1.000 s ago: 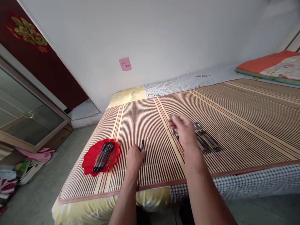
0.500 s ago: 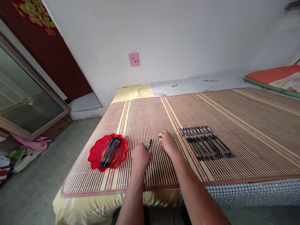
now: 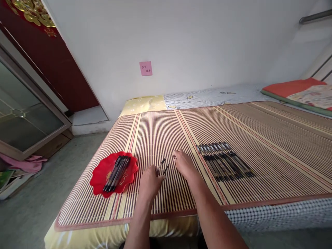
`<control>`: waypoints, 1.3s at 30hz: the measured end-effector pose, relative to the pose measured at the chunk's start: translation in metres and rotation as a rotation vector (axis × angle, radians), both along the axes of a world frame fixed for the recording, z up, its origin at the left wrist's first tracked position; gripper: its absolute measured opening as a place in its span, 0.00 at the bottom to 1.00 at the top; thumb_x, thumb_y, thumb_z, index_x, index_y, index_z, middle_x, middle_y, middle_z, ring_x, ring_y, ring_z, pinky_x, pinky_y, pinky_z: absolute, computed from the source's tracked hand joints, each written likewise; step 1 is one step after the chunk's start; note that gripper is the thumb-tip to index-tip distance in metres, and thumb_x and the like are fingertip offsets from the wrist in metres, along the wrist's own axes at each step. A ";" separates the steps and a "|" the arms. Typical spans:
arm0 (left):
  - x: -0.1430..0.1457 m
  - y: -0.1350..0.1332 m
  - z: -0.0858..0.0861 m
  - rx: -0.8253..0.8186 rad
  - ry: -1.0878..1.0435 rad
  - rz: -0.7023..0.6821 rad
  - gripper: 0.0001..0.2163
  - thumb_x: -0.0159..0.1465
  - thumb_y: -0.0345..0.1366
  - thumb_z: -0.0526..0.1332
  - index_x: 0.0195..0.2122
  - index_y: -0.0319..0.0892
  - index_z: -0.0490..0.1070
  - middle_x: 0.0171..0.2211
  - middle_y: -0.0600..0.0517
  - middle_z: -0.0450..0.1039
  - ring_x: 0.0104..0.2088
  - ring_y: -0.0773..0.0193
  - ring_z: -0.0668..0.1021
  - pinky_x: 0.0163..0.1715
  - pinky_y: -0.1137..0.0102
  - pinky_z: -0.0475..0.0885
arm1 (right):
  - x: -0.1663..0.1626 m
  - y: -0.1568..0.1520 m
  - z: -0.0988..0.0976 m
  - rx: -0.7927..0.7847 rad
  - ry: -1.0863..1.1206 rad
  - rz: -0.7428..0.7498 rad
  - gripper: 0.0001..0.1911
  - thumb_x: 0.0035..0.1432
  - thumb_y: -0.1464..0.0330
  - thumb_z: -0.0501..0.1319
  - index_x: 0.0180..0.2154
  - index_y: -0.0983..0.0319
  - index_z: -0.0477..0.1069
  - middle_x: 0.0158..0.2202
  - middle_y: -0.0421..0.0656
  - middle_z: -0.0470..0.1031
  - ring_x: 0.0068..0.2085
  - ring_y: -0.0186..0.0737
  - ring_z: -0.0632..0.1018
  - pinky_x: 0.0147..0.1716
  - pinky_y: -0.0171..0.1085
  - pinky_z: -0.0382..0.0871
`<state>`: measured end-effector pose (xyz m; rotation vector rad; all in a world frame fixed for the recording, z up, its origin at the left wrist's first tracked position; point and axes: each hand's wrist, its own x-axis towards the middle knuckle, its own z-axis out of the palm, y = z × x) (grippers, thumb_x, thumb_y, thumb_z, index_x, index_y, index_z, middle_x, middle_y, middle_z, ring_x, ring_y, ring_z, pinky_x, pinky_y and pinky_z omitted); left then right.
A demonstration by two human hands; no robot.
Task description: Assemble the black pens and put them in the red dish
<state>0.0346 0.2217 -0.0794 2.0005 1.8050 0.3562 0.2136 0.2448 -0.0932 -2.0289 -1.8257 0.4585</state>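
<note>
Item: one slim, dark-ended pen with a greyish barrel (image 3: 160,166), tilted, held in the left hand (image 3: 149,181) above the mat; fingers bent around it, thumb spread outward. Beside it, near the thumb tip: one thin dark piece (image 3: 166,169), kind not discernible.

Right hand (image 3: 183,163): just right of these, fingers curled; whether they grip anything cannot be told.

To the right: one row of dark, clear-barrelled pens (image 3: 228,164), side by side, slanting. To the left: one red, scalloped-rim plate (image 3: 98,176), bearing a bundle of dark capped pens (image 3: 116,174).

Beneath all: one brown-and-cream striped slatted mat (image 3: 160,131), dark red edging, over a yellow patterned cloth (image 3: 145,103). Behind: one white wall (image 3: 207,41) with a pink square paper note (image 3: 145,68), handwritten.
</note>
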 end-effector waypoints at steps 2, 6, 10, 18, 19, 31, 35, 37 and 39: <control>0.001 -0.002 -0.002 -0.004 0.064 -0.013 0.07 0.61 0.35 0.68 0.30 0.42 0.70 0.32 0.48 0.78 0.35 0.57 0.78 0.32 0.68 0.61 | 0.002 0.000 0.002 -0.020 0.011 -0.006 0.12 0.62 0.80 0.58 0.44 0.66 0.76 0.48 0.54 0.76 0.42 0.45 0.78 0.35 0.37 0.64; -0.002 0.001 -0.002 -0.002 -0.030 -0.024 0.08 0.62 0.34 0.63 0.26 0.42 0.68 0.26 0.51 0.72 0.30 0.60 0.74 0.30 0.69 0.58 | 0.005 -0.003 0.010 -0.035 0.069 -0.018 0.08 0.60 0.79 0.61 0.37 0.64 0.76 0.40 0.51 0.78 0.37 0.43 0.78 0.33 0.37 0.63; -0.007 0.004 0.000 -0.077 -0.532 -0.088 0.13 0.63 0.43 0.60 0.25 0.43 0.65 0.21 0.57 0.61 0.24 0.66 0.66 0.27 0.70 0.56 | 0.007 -0.003 0.015 0.010 0.190 -0.012 0.06 0.60 0.75 0.60 0.39 0.62 0.74 0.37 0.45 0.78 0.35 0.39 0.77 0.31 0.34 0.64; -0.005 -0.002 0.016 -0.204 -1.043 -0.140 0.18 0.57 0.48 0.68 0.25 0.42 0.63 0.23 0.59 0.55 0.24 0.71 0.56 0.26 0.72 0.54 | 0.013 -0.005 0.030 0.192 1.151 0.127 0.10 0.59 0.64 0.63 0.38 0.63 0.75 0.30 0.38 0.74 0.31 0.34 0.75 0.32 0.33 0.68; -0.005 -0.003 0.017 -0.204 -1.061 -0.138 0.18 0.56 0.48 0.69 0.25 0.42 0.64 0.23 0.59 0.55 0.24 0.71 0.55 0.26 0.72 0.54 | 0.013 -0.006 0.033 0.194 1.247 0.137 0.11 0.58 0.63 0.65 0.39 0.63 0.76 0.32 0.38 0.75 0.33 0.33 0.76 0.33 0.32 0.69; -0.005 -0.003 0.010 -0.220 -1.192 -0.168 0.17 0.59 0.46 0.70 0.27 0.40 0.66 0.24 0.59 0.57 0.25 0.71 0.57 0.26 0.73 0.54 | 0.008 -0.013 0.044 0.100 1.436 0.229 0.09 0.56 0.63 0.71 0.38 0.60 0.80 0.34 0.41 0.76 0.34 0.33 0.75 0.34 0.33 0.68; -0.002 -0.005 0.009 -0.273 -1.303 -0.164 0.17 0.58 0.46 0.72 0.27 0.40 0.67 0.22 0.60 0.55 0.22 0.72 0.55 0.23 0.73 0.52 | 0.008 -0.014 0.043 0.085 1.473 0.274 0.08 0.58 0.64 0.69 0.40 0.59 0.80 0.35 0.41 0.77 0.33 0.31 0.74 0.34 0.32 0.68; 0.000 -0.006 0.009 -0.328 -1.359 -0.174 0.19 0.57 0.46 0.73 0.26 0.40 0.66 0.21 0.61 0.54 0.21 0.73 0.54 0.22 0.73 0.50 | 0.008 -0.015 0.044 0.079 1.493 0.309 0.08 0.59 0.64 0.69 0.40 0.59 0.79 0.37 0.41 0.77 0.33 0.31 0.74 0.33 0.31 0.68; 0.001 -0.007 0.010 -0.398 -1.411 -0.182 0.19 0.56 0.46 0.74 0.26 0.40 0.65 0.20 0.61 0.54 0.21 0.74 0.54 0.21 0.74 0.49 | 0.009 -0.017 0.046 0.061 1.500 0.339 0.08 0.60 0.64 0.68 0.40 0.59 0.79 0.36 0.41 0.77 0.33 0.31 0.74 0.33 0.31 0.67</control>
